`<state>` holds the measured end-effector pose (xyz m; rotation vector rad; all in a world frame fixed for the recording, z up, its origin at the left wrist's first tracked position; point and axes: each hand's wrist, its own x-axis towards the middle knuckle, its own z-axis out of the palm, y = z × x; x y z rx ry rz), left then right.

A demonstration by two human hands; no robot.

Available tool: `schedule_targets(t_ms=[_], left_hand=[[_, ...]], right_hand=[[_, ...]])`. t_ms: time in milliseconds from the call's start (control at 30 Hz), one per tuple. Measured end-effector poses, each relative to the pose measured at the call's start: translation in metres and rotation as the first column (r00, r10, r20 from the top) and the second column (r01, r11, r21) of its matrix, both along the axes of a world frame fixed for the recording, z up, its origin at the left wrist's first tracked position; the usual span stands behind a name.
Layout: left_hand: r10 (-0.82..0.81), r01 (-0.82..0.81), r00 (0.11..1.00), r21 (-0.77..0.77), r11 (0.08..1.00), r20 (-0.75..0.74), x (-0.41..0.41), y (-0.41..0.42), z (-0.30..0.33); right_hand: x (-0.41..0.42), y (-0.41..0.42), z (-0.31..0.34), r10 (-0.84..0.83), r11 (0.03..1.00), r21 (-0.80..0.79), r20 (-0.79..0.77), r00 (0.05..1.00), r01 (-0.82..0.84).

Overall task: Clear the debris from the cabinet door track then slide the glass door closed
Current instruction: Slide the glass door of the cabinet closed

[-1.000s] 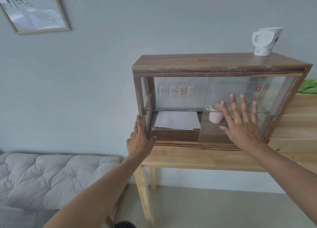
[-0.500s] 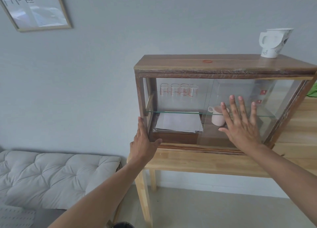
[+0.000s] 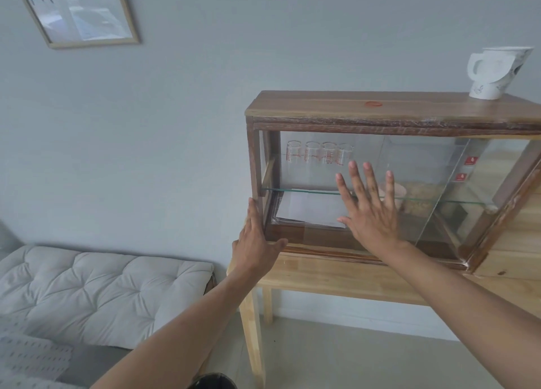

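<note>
Room: I see a pale grey wall, a wooden table point(image 3: 336, 277), a tufted cushion point(image 3: 96, 289) at lower left.
Cabinet: wooden cabinet point(image 3: 380, 107) sits on the table, a white jug point(image 3: 494, 72) on top.
Glass door point(image 3: 409, 183): in the front track, covering the middle of the opening.
Right hand point(image 3: 369, 210): flat, fingers spread wide, palm pressed on the glass.
Left hand point(image 3: 257, 242): open, bracing the cabinet's left post, holding nothing.

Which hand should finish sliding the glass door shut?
Right. The right hand lies flat, fingers spread, on the glass door. The left hand is braced against the cabinet's left post, steadying it.
</note>
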<state>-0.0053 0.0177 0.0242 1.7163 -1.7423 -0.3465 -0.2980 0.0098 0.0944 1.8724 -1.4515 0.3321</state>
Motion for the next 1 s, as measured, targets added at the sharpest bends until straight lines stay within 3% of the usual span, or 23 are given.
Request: schedule_targets(t_ms=[1000], left_hand=[[-0.009, 0.009, 0.999, -0.004, 1.0, -0.047, 0.003, -0.001, 0.0]], right_hand=[[0.101, -0.031, 0.003, 0.091, 0.996, 0.006, -0.037, 0.995, -0.091]])
